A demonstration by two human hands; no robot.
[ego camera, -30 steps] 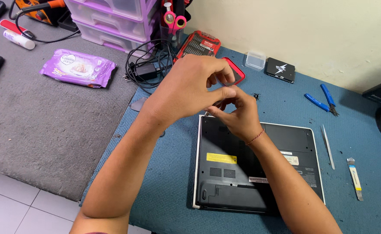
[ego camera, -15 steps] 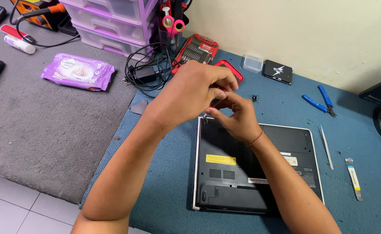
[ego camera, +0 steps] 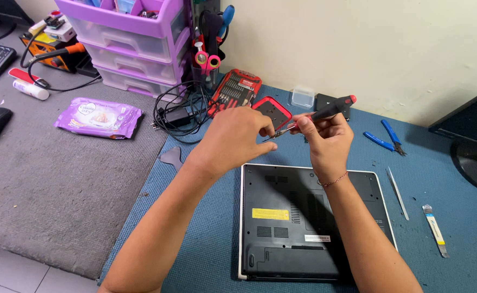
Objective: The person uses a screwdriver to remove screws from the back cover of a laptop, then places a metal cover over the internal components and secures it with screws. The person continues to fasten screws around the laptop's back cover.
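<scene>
A black laptop [ego camera: 303,228] lies upside down on the blue mat [ego camera: 206,244], bottom cover up. Above its far edge my right hand [ego camera: 328,138] grips a black screwdriver with a red cap [ego camera: 328,111], held nearly level with the tip pointing left. My left hand [ego camera: 233,138] pinches at the screwdriver's metal tip [ego camera: 275,134]; whatever sits between those fingertips is too small to make out. Both hands hover above the mat, clear of the laptop.
A red bit set case [ego camera: 238,89] and its red-rimmed lid [ego camera: 273,111] lie behind the hands, next to a coiled black cable [ego camera: 178,111]. Blue-handled pliers [ego camera: 385,138], tweezers [ego camera: 398,187] and a pry tool [ego camera: 435,230] lie right. Purple drawers [ego camera: 135,49] stand at the back.
My hands rose off the laptop's far edge and moved apart slightly; the screwdriver now shows level between them. The camera view has shifted closer.
</scene>
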